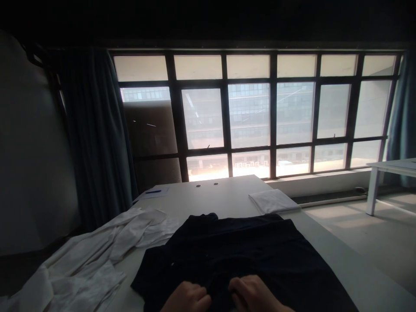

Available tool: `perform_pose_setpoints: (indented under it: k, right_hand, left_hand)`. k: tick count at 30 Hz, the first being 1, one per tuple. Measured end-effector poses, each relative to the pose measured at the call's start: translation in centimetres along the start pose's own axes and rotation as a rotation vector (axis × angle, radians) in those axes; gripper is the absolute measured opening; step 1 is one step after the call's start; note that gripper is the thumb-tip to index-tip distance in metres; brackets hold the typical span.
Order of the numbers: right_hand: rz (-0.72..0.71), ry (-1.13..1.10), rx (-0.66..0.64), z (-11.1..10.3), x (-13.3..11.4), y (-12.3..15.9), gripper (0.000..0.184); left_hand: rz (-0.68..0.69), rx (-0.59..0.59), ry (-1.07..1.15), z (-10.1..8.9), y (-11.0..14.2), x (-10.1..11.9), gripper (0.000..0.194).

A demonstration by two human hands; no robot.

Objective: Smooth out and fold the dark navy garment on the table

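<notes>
A dark navy garment (234, 251) lies spread on the white table (221, 195) in front of me. My left hand (186, 298) and my right hand (251, 294) sit at the bottom edge of the view, side by side. Both are curled into the near edge of the dark garment, with fingers closed on its fabric. The lower parts of both hands are cut off by the frame.
Crumpled white garments (97, 255) lie on the table's left side. A folded white cloth (273, 201) rests at the far right of the table. A pen on paper (153, 192) lies far left. A second white table (390, 173) stands at right, below the large window.
</notes>
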State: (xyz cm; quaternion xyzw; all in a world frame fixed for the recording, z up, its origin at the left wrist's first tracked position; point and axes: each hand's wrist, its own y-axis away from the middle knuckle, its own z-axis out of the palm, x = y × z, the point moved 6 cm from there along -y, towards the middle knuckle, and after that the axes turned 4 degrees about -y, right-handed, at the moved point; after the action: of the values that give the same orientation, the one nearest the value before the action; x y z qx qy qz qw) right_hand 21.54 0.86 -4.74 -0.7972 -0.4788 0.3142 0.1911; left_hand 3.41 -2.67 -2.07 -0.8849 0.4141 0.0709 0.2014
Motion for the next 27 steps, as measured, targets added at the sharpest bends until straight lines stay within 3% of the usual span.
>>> perform_pose_setpoints:
  k: [5,10,13,16,19,21,24,27]
  right_hand:
    - [-0.009,-0.115,-0.219,1.7,0.4,1.2,0.021]
    - [0.025,-0.091,-0.156,1.7,0.3,0.8,0.026]
    - [0.092,-0.044,-0.075,1.5,0.7,0.4,0.032]
    - [0.074,-0.044,-0.08,1.8,0.8,0.4,0.026]
    - [0.015,-0.132,-0.13,2.3,0.6,0.8,0.026]
    - [-0.014,-0.222,-0.168,2.6,0.4,1.2,0.029]
    - [-0.036,-0.29,-0.202,2.7,0.1,1.5,0.028]
    - [0.03,-0.23,-0.136,1.9,0.2,0.9,0.02]
  left_hand:
    - [0.019,0.073,0.063,0.2,0.2,0.3,0.051]
    - [0.087,0.051,0.03,0.0,0.0,0.7,0.047]
    - [0.079,0.013,0.009,-0.3,-0.5,0.8,0.034]
    - [-0.059,-0.013,0.017,-1.1,-0.8,-0.1,0.006]
    - [-0.174,-0.023,0.082,-1.7,-0.4,-1.4,0.043]
    - [-0.213,-0.041,0.164,-1.5,0.2,-2.2,0.057]
    - [-0.253,-0.09,0.292,-0.6,1.1,-3.0,0.063]
    - [-0.315,-0.086,0.389,0.2,1.4,-3.6,0.057]
